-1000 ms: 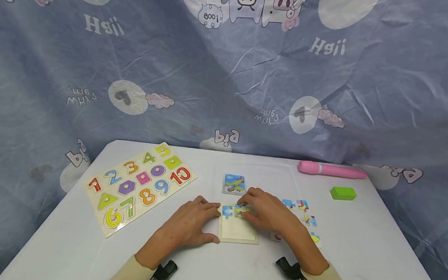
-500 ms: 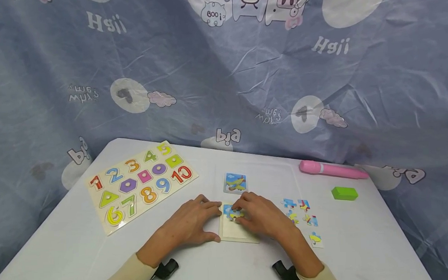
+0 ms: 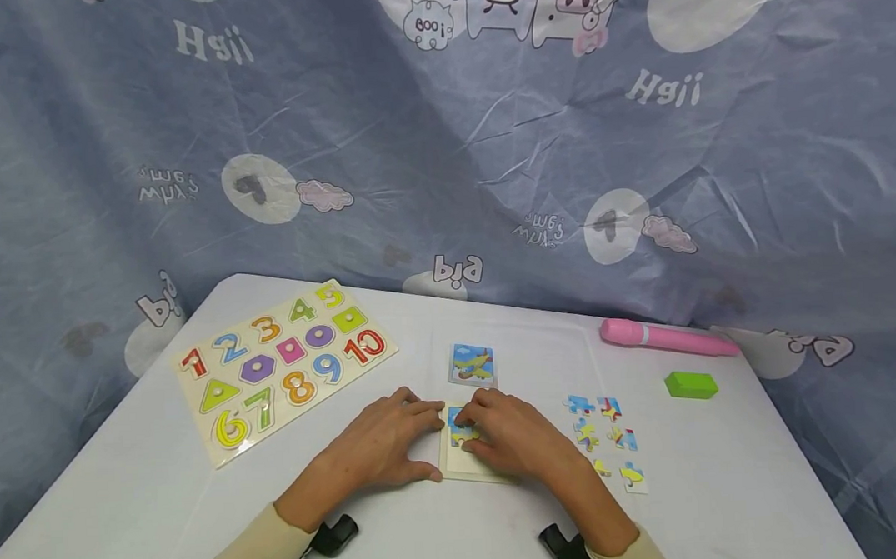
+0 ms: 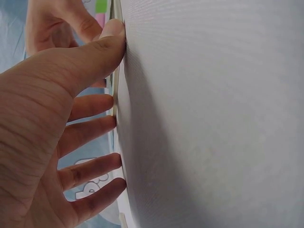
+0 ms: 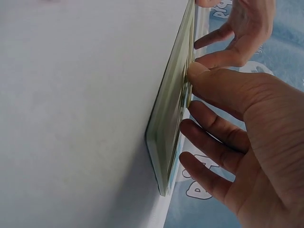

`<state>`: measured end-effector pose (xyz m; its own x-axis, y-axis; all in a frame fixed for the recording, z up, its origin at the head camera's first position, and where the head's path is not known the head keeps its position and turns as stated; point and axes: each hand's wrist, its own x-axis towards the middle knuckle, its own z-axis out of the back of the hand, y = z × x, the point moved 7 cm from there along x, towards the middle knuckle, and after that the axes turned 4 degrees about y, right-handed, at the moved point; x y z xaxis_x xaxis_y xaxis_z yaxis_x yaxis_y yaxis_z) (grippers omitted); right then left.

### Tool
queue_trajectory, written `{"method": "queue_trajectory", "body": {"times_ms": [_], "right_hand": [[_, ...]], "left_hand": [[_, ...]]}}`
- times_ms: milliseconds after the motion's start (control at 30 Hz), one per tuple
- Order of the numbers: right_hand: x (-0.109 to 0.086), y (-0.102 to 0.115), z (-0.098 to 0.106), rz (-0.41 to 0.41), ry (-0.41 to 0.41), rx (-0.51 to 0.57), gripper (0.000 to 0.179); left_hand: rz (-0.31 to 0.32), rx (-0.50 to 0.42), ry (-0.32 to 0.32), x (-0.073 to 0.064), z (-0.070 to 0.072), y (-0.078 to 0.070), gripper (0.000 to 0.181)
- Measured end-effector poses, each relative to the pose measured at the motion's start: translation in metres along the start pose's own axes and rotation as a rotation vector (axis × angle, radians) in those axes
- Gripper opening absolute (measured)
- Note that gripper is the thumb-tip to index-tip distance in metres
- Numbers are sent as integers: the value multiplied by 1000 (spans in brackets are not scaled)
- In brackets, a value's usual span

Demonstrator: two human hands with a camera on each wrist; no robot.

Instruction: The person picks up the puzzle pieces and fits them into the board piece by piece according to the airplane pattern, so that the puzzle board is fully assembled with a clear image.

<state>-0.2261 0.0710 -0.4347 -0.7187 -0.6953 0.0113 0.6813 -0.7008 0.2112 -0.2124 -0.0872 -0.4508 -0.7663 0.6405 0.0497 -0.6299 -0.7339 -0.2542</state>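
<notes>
My left hand lies at the left side of a small wooden puzzle tray, thumb and fingertips touching its edge; in the left wrist view its fingers are spread and fairly straight. Over the tray, my right hand pinches a blue-and-yellow jigsaw piece between thumb and fingers, low against the tray's left part. A blue jigsaw piece sits in the upper left corner, partly covered by my right fingers. From the right wrist view, the right thumb meets the tray surface; the piece is mostly hidden there.
Several loose jigsaw pieces lie right of the tray. Behind it is an airplane picture card. A number-and-shape board lies left; a pink marker-shaped object and a green block lie at the right.
My right hand has moved left across the tray with the blue-and-yellow jigsaw piece, from the upper right to just below the corner piece. My left hand has stayed at the tray's edge.
</notes>
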Motion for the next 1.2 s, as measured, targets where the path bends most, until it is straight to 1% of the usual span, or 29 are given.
{"method": "queue_trajectory", "body": {"times_ms": [333, 767, 967, 1200], "right_hand": [[0, 2, -1, 23, -11, 1, 28], [3, 5, -3, 48, -8, -6, 25], [2, 6, -2, 59, -19, -13, 24], [1, 6, -2, 54, -17, 1, 24]], "left_hand": [[-20, 4, -17, 0, 1, 0, 65], [-25, 3, -20, -1, 1, -1, 66], [-26, 8, -21, -1, 2, -1, 65], [-17, -6, -12, 0, 1, 0, 65]]}}
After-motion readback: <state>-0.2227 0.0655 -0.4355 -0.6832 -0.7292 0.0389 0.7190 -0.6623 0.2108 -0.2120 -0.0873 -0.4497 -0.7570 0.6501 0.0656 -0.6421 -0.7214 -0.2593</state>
